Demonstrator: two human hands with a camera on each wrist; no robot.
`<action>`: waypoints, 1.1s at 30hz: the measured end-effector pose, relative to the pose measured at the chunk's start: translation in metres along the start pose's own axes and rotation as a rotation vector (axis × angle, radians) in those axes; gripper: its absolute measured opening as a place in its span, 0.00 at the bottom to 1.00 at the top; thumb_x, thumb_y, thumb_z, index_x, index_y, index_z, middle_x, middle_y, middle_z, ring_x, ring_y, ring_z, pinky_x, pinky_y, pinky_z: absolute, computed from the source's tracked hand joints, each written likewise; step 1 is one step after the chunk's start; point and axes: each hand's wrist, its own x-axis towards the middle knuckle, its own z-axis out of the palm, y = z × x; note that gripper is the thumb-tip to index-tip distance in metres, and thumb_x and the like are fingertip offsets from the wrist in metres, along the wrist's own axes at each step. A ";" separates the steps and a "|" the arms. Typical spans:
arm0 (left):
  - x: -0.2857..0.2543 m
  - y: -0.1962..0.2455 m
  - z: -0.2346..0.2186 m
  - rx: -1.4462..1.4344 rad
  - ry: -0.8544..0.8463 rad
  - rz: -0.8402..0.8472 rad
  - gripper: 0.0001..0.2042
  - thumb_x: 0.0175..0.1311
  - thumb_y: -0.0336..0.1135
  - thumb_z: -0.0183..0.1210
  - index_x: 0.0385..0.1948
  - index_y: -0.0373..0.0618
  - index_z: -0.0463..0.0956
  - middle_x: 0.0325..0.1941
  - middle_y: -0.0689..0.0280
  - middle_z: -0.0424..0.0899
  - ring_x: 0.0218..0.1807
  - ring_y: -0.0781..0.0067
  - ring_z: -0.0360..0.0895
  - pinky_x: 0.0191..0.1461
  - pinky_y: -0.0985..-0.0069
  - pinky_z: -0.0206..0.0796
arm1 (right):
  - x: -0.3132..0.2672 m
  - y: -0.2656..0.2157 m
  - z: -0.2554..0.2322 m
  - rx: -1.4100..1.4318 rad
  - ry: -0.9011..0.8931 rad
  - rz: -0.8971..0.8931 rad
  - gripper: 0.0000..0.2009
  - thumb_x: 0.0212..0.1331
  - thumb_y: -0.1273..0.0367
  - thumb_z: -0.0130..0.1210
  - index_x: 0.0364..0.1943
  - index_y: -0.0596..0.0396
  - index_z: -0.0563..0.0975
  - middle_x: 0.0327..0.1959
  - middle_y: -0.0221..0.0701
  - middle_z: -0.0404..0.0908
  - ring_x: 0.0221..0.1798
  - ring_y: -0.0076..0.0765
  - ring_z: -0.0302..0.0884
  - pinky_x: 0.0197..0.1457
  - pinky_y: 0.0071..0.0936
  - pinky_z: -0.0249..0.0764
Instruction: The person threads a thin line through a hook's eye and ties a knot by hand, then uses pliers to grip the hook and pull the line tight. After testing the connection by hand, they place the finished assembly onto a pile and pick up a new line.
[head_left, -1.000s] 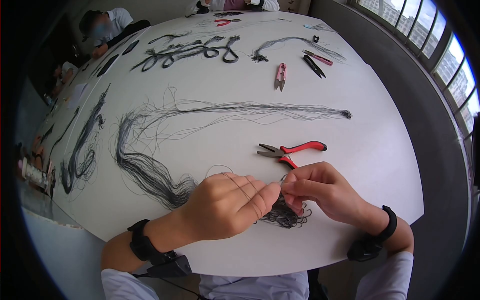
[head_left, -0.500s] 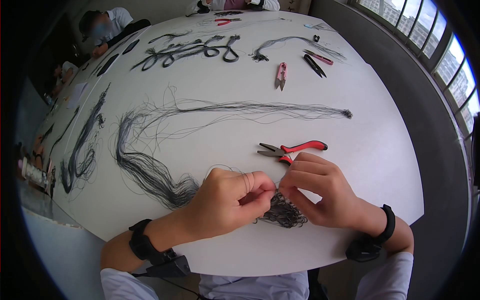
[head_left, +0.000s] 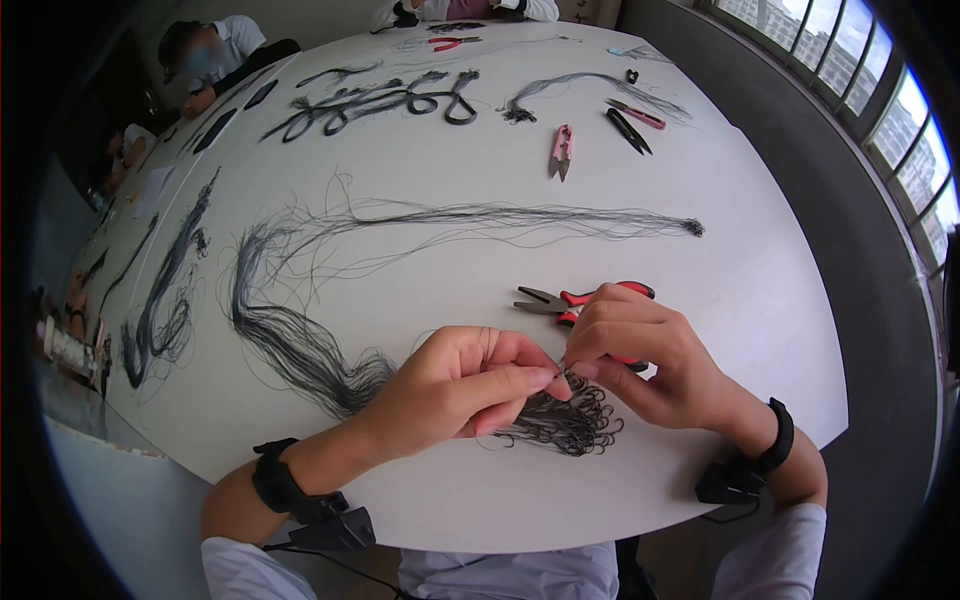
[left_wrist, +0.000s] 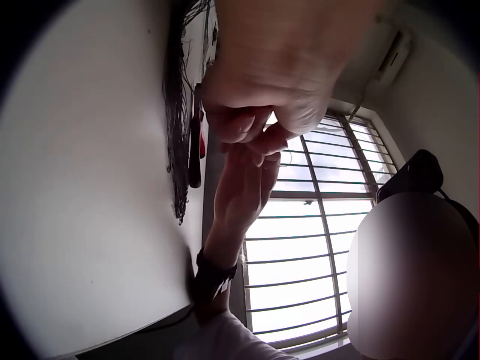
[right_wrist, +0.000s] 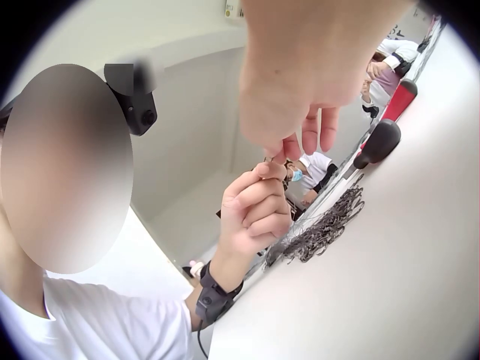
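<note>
In the head view my left hand (head_left: 460,385) pinches a small thin piece between thumb and fingertips, a fine line looped round its fingers. My right hand (head_left: 640,355) meets it there, thumb and forefinger pinched on the same piece; it looks like a fish hook with line, mostly hidden by fingertips. Just below lies a bunch of dark fish hooks (head_left: 575,425) on the table, its long bundle of lines (head_left: 300,350) running off to the left. Red-handled pliers (head_left: 545,300) lie behind my right hand, jaws pointing left, partly covered by it.
Pink thread snips (head_left: 562,150) and black snips (head_left: 628,132) lie farther back on the white table (head_left: 750,300). More dark line bundles (head_left: 400,105) lie at the back and left. Other people sit at the far side; a barred window (left_wrist: 300,247) is at the right.
My left hand has turned from flat, extended fingers to a pinch with the thumb on top. My right hand has rolled over and moved up slightly, now covering part of the pliers' handles.
</note>
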 end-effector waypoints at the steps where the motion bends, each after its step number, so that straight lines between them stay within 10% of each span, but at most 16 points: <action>1: 0.000 0.000 -0.001 -0.019 -0.032 -0.011 0.08 0.63 0.30 0.49 0.34 0.33 0.73 0.12 0.74 0.67 0.12 0.90 0.55 0.15 0.88 0.44 | 0.000 0.000 0.000 0.003 -0.004 0.007 0.06 0.46 0.81 0.54 0.28 0.57 0.74 0.25 0.32 0.71 0.31 0.39 0.65 0.34 0.31 0.64; 11: 0.000 0.001 -0.002 -0.106 -0.020 -0.094 0.08 0.63 0.29 0.49 0.35 0.32 0.73 0.11 0.77 0.62 0.11 0.91 0.51 0.14 0.88 0.42 | 0.000 0.003 0.001 -0.030 0.007 0.003 0.06 0.45 0.80 0.55 0.27 0.56 0.74 0.25 0.30 0.72 0.30 0.37 0.66 0.33 0.30 0.64; 22: 0.000 -0.005 0.002 0.014 0.111 0.023 0.07 0.61 0.27 0.51 0.36 0.32 0.72 0.31 0.61 0.80 0.14 0.92 0.56 0.16 0.90 0.46 | 0.000 0.001 0.007 -0.126 0.107 -0.014 0.07 0.42 0.78 0.60 0.28 0.54 0.76 0.28 0.28 0.76 0.31 0.34 0.70 0.34 0.28 0.67; 33: 0.001 -0.011 0.008 0.135 0.182 0.040 0.06 0.62 0.27 0.51 0.34 0.32 0.74 0.16 0.75 0.70 0.15 0.92 0.56 0.19 0.89 0.48 | -0.002 -0.007 0.009 -0.164 0.102 0.007 0.08 0.40 0.80 0.61 0.26 0.57 0.75 0.30 0.31 0.77 0.34 0.35 0.75 0.36 0.27 0.71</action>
